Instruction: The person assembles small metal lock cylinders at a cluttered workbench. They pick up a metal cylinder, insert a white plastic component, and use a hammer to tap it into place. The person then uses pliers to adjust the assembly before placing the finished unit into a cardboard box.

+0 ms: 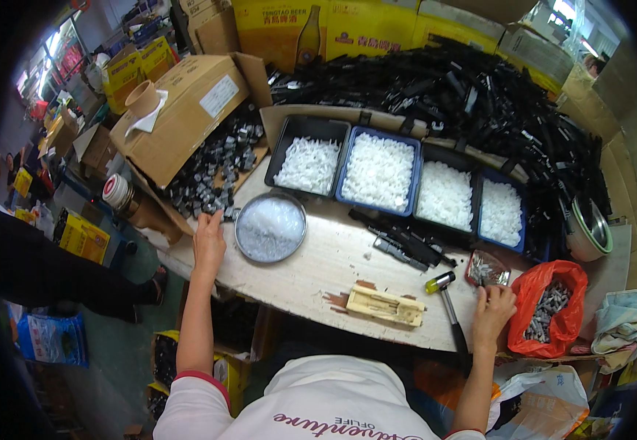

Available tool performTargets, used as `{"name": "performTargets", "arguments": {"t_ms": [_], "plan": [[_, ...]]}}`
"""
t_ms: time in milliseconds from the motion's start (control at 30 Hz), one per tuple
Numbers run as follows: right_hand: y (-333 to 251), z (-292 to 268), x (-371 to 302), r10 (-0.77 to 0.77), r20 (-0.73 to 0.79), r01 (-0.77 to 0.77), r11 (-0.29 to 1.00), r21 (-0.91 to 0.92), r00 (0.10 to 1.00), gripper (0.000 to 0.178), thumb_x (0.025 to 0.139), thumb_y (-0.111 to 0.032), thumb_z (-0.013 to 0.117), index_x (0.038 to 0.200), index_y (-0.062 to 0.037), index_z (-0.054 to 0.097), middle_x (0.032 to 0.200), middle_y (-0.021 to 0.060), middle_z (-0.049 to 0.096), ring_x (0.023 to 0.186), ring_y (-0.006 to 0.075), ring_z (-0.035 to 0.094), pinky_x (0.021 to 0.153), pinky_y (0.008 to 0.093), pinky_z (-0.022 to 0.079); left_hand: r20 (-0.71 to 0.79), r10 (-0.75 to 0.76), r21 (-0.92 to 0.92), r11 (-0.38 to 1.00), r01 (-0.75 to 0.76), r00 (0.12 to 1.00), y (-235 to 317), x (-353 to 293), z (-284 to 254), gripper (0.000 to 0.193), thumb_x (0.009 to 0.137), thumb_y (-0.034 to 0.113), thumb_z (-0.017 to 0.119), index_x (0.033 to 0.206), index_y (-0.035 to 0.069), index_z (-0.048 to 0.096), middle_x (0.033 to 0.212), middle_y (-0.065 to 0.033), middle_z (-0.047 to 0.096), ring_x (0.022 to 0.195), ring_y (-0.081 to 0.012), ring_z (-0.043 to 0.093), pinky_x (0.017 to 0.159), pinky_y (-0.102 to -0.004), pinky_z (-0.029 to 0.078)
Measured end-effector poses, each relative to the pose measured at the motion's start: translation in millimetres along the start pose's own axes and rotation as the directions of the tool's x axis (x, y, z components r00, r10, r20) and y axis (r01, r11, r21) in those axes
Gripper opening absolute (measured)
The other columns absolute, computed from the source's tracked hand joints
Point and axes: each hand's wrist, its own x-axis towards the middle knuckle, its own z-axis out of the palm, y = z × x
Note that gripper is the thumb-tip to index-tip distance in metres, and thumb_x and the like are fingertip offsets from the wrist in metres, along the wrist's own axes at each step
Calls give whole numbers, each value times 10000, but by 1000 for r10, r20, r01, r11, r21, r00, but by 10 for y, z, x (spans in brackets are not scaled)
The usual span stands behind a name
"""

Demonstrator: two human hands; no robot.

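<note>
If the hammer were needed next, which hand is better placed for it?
The right hand, most likely: it is just right of the hammer, while the left hand is far across the table, by the dark pieces.

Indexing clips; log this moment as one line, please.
left hand: at dark parts pile | right hand: by clear dish | hammer: untouched, on table

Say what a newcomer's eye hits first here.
Probably the big heap of black strip-like parts along the far side of the workbench. Next, four trays of small white parts lined up before it, and the bright red plastic bag of grey pieces right of the right hand.
</note>
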Motion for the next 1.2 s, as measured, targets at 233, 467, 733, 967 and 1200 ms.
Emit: {"name": "performTargets", "arguments": {"t_ms": [233,467,733,967,1200], "plan": [[-651,127,526,-270,-29,270,941,203,962,160,733,-118,627,881,-78,582,822,68,525,826,245,481,711,389,321,51,-7,-29,1000,8,999,-135,109,67,402,745,46,589,1132,137,532,903,-139,469,819,-333,521,694,-398,428],[-1652,219,1143,-612,-2,586,756,291,791,97,725,-118,611,814,-87,584,763,61,524,787,233,483,700,380,319,-78,60,-29,998,-63,995,-191,77,163,296,775,129,589,1065,114,528,862,-119,448,794,-307,518,663,-402,427],[-2555,548,2342,-673,-143,685,688,239,726,58,692,-113,602,725,-65,598,761,79,537,806,252,487,688,391,337,-123,54,-142,987,-71,991,-194,31,223,143,780,95,573,922,108,572,802,-115,450,645,-323,532,539,-420,410],[-3278,1076,3362,-682,309,650,729,215,663,463,597,-203,680,1026,-50,596,1050,124,554,1059,285,453,902,418,342,-110,68,-103,992,-79,992,-162,48,165,277,743,28,567,1005,114,592,750,-116,457,580,-310,535,490,-403,411],[-3655,1439,3503,-693,286,724,689,-7,662,448,621,-286,673,1028,-113,602,1073,60,559,1070,231,442,868,455,323,-107,58,-104,992,-69,993,-163,59,176,282,732,44,588,1000,131,606,702,-99,458,562,-283,531,474,-376,412]]}}
